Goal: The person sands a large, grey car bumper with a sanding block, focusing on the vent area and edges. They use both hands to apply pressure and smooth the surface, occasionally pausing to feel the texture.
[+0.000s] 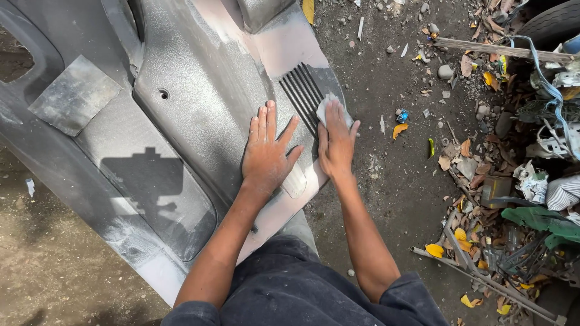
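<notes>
At the far left of the view we see one large grey plastic body panel (181, 115) lying on the dirt ground (54, 265), dusty and sanded pale along its near edge. One flat square grey patch (74, 93) sits on its upper left part, and one small round hole (163, 94) shows nearer the middle. Our left hand (266, 154) lies flat on the textured panel, fingers spread and holding nothing. Just right of it, one set of dark slotted vent ribs (304, 93) is cut into the panel. Our right hand (336, 142) presses one folded piece of pale sandpaper (331, 108) against the ribs' right end, fingers laid over it. Further right, bare ground carries scattered pebbles and yellow leaves, and one pile of scrap (531, 181) fills the right edge, with one wooden stick (501, 51) across its top.
</notes>
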